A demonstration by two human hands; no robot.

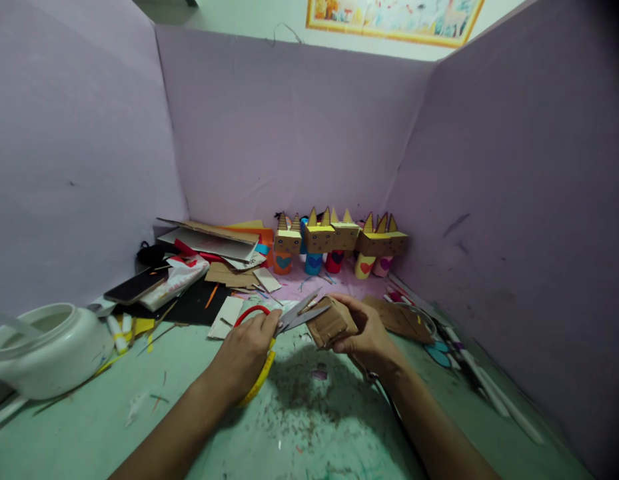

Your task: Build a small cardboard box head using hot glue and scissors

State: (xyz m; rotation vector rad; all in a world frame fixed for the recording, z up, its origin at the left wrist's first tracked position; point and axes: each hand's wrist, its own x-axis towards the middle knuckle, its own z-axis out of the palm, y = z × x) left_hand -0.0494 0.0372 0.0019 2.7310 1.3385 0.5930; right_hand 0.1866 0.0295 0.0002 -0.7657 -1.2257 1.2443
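My left hand is closed round the red and yellow handles of a pair of scissors. The blades are parted and point right, touching the edge of a folded brown cardboard piece. My right hand grips that cardboard piece from the right side, fingers wrapped over it, holding it just above the green table. Small brown cuttings lie scattered on the table below both hands.
A row of cardboard animal figures on coloured tubes stands at the back wall. A pile of cardboard sheets and coloured paper and a phone lie at left. A white jar sits far left. White sticks lie at right. Purple partitions enclose the table.
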